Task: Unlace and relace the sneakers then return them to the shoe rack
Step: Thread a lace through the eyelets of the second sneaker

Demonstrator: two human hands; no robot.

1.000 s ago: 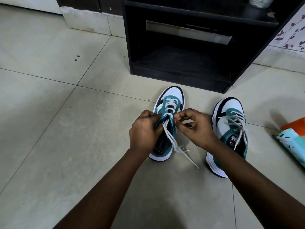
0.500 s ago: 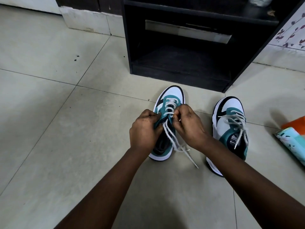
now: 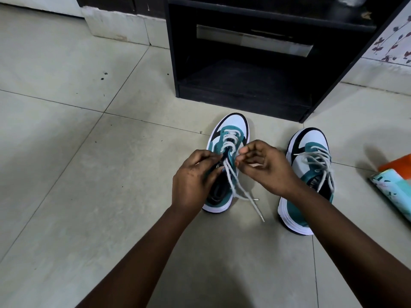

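Observation:
Two teal, white and black sneakers stand on the tiled floor, toes toward a black shoe rack point(image 3: 244, 94). My left hand point(image 3: 195, 178) grips the tongue and upper edge of the left sneaker point(image 3: 229, 127). My right hand point(image 3: 264, 167) hovers beside the eyelets with fingers curled, fingertips pinched at the white lace point(image 3: 235, 185). Both lace ends trail loose over the sneaker's side onto the floor. The right sneaker point(image 3: 309, 150) stands apart, its grey-white laces loosely threaded and untied.
The rack's lower shelf point(image 3: 244, 76) is dark and open, directly behind the sneakers. An orange and a pale turquoise floral package point(image 3: 393, 181) lie on the floor at the right edge. A white wall base runs along the far left.
My right hand moved in to the left sneaker's eyelets, then drew back to the right with fingers raised. My left hand kept its grip on the tongue.

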